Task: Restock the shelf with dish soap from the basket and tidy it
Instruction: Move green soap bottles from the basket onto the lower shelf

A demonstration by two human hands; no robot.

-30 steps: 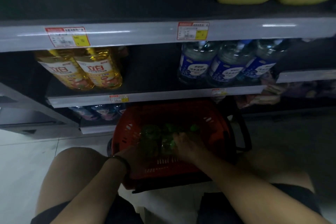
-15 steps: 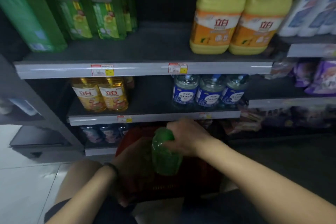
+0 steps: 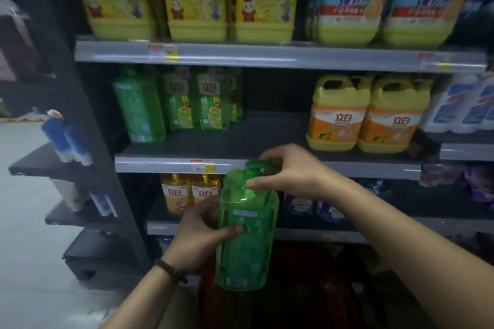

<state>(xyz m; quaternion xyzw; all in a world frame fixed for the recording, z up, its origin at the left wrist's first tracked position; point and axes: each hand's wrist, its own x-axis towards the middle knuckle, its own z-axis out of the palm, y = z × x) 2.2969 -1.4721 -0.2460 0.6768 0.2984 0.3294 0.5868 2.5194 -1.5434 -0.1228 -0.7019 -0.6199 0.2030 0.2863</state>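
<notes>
Now both hands grip green bottle; label unreadable.

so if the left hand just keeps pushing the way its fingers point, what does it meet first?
The left hand is already against the green bottle, thumb on its front. Beyond it, probably the lower shelf's blue-labelled bottles, though depth is unclear.

Dark shelf with green bottles, yellow jugs.
</notes>
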